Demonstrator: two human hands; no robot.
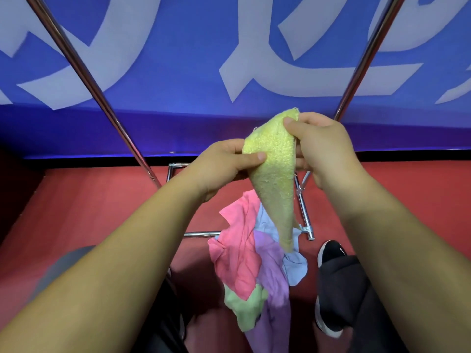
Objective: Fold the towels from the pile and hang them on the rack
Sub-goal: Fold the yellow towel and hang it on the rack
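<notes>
Pinching yellow towel (270,171): left hand (224,167), right hand (325,149); shoe (330,253) logo perhaps Nike.

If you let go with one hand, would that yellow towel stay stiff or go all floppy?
Probably floppy: the yellow towel droops to a limp point below the left hand and right hand. It looks light, since fingertip pinches hold it up. Its fuzzy surface likely won't slip.
</notes>
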